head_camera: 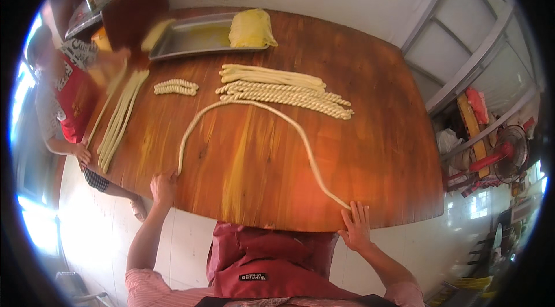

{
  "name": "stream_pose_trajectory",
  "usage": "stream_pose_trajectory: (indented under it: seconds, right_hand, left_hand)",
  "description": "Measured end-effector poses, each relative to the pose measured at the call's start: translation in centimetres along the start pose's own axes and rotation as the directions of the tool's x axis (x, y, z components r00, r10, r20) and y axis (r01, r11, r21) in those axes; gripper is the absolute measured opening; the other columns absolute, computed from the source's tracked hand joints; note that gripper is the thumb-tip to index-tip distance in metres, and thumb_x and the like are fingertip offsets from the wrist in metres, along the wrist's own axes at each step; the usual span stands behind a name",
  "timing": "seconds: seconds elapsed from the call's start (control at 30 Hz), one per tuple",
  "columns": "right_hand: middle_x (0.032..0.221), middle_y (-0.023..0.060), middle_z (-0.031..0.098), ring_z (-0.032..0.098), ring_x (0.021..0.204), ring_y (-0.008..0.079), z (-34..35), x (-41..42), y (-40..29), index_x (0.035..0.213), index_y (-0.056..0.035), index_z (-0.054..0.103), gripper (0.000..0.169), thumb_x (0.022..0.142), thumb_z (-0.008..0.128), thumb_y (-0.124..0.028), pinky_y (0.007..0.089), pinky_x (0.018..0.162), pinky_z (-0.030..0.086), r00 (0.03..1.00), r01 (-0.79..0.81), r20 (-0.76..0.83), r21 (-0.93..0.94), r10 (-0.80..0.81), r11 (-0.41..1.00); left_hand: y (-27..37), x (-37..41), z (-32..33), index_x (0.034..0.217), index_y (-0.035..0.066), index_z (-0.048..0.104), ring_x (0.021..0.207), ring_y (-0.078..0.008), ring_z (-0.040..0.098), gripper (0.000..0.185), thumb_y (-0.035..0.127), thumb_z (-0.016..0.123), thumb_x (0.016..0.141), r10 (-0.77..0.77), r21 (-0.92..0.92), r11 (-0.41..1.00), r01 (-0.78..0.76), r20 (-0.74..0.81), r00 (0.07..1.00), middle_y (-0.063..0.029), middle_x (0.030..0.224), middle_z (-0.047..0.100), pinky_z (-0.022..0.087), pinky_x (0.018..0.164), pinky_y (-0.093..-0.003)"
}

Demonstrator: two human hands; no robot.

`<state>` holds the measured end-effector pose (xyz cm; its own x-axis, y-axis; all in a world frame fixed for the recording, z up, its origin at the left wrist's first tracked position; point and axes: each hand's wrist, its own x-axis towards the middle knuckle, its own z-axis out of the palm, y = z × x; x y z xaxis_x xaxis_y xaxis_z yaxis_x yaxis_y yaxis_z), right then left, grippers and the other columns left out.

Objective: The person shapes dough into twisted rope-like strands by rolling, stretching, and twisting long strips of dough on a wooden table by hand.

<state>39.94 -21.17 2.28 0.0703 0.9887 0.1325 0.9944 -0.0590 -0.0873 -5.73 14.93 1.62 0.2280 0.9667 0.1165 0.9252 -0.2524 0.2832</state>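
A long dough rope (299, 129) arches across the wooden table before me, its left part twisted and its right part smoother. My left hand (164, 187), fingers curled, holds the rope's left end at the table's near edge. At the other end, my right hand (357, 225) lies flat with its fingers stretched out, touching the rope tip without gripping it. Just beyond the arch lies a row of twisted dough strands (282, 96). Smooth folded dough strips (271, 76) rest against their far side.
Two short dough twists (175, 87) and several long dough strips (123, 120) lie to the left on the wooden table (381, 133). A metal tray (190, 38) bears a covered yellow dough block (251, 28). A co-worker (73, 90) handles another strip at the left edge. A fan (511, 151) stands right.
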Motion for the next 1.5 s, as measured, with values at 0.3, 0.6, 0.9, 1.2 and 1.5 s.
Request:
stream_pose_trajectory:
  seconds: [0.3,0.6,0.9,1.2,1.5]
  right_hand:
    - [0.122,0.0205,0.051,0.045,0.116,0.0375,4.5,19.2,12.9,0.122,-0.0017,0.051,0.037,0.092,0.051,-0.023,0.0451,0.096,0.038,0.770,-0.569,-0.368,-0.026,0.522,0.822]
    - [0.100,0.0166,0.059,0.056,0.088,0.0362,1.9,11.5,-0.1,0.101,-0.0003,0.057,0.023,0.083,0.063,-0.014,0.0436,0.078,0.046,0.821,-0.308,-0.551,-0.201,0.153,0.930]
    - [0.090,0.0082,0.060,0.056,0.087,0.0194,1.6,16.4,6.7,0.104,-0.0033,0.059,0.022,0.087,0.061,-0.017,0.0334,0.077,0.044,0.911,-0.358,0.184,0.799,0.369,0.484]
    - [0.073,-0.0046,0.053,0.047,0.067,0.0064,-26.7,23.4,11.6,0.085,-0.0021,0.061,0.026,0.092,0.056,-0.027,0.0253,0.059,0.040,0.746,0.222,-0.597,0.640,0.295,0.735]
    - [0.069,0.0047,0.058,0.051,0.054,0.0148,-12.3,-18.3,32.1,0.107,-0.0074,0.060,0.036,0.072,0.071,-0.010,0.0311,0.051,0.041,0.465,-0.850,0.192,0.371,0.864,0.375]
  left_hand:
    - [-2.6,10.2,7.8,0.139,-0.009,0.029,0.139,-0.0360,0.020,0.069,0.044,0.032,0.096,-0.373,0.328,0.824,0.462,-0.299,0.878,-0.0253,0.147,0.025,0.014,0.112,-0.0494]
    - [9.5,-13.0,3.3,0.120,-0.007,0.048,0.126,-0.0415,0.039,0.051,0.034,0.047,0.090,0.272,-0.050,0.960,-0.276,-0.071,0.960,-0.0283,0.131,0.045,0.030,0.105,-0.0464]
    - [15.2,-9.6,-3.6,0.103,0.003,0.055,0.096,-0.0351,0.059,0.034,0.034,0.045,0.093,0.558,-0.408,0.830,-0.380,0.616,0.557,-0.0192,0.098,0.064,0.046,0.080,-0.0443]
    - [12.4,14.1,-20.6,0.092,0.006,0.059,0.084,-0.0306,0.062,0.022,0.025,0.051,0.086,0.219,-0.245,0.788,-0.565,-0.746,0.629,-0.0150,0.086,0.064,0.047,0.068,-0.0403]
    - [-25.1,-0.2,-8.1,0.112,0.013,0.061,0.093,-0.0231,0.058,0.034,0.012,0.055,0.078,0.376,0.524,0.847,-0.089,-0.472,0.798,-0.0053,0.099,0.062,0.042,0.084,-0.0380]
